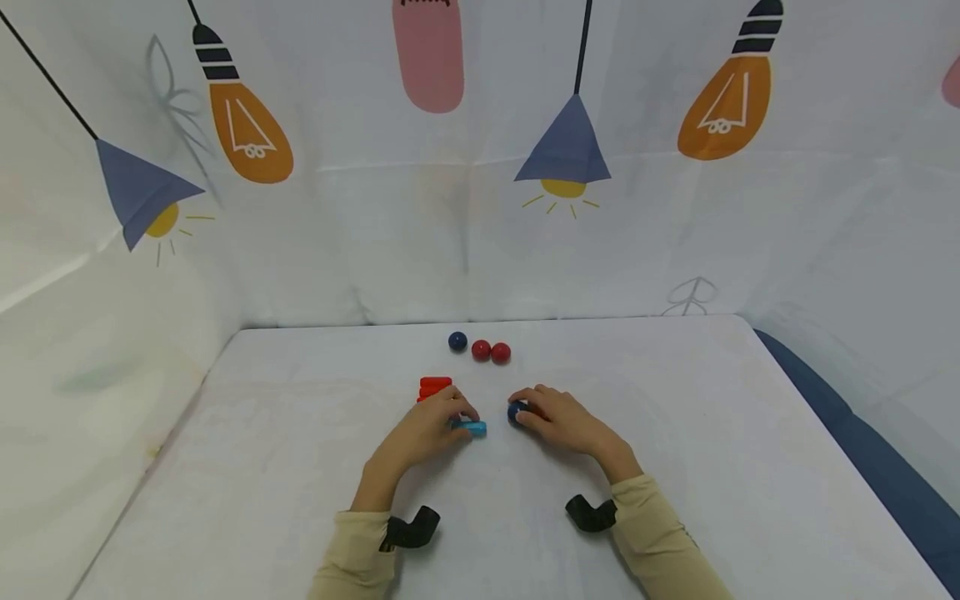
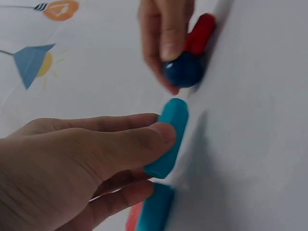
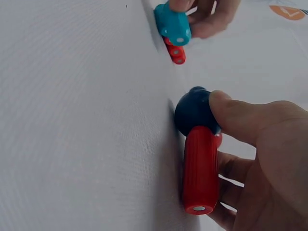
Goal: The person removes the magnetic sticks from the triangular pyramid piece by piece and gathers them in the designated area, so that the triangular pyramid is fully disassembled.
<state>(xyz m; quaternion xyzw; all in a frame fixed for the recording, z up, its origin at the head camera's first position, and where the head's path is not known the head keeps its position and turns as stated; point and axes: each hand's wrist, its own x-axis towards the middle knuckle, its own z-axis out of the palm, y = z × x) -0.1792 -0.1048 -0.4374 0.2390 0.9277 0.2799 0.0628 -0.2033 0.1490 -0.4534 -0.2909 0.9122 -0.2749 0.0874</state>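
My left hand (image 1: 427,429) pinches a short teal rod (image 2: 169,134) between thumb and fingers, just over the table. A second teal rod (image 2: 156,207) lies by its lower fingers in the left wrist view. To the right, my right hand (image 1: 566,421) holds a dark blue ball (image 3: 191,113) with the thumb on one side. A ribbed red rod (image 3: 199,173) with a shiny metal disc in its end meets this ball and points back toward the palm. In the head view that rod is hidden by the hand. A gap separates the teal rod from the ball.
Several red rods (image 1: 435,382) lie side by side beyond my left hand, partly covered by it. Farther back on the white table (image 1: 300,467) sit another dark blue ball (image 1: 457,341) and two red balls (image 1: 491,352). A patterned cloth (image 1: 390,242) hangs behind the table.
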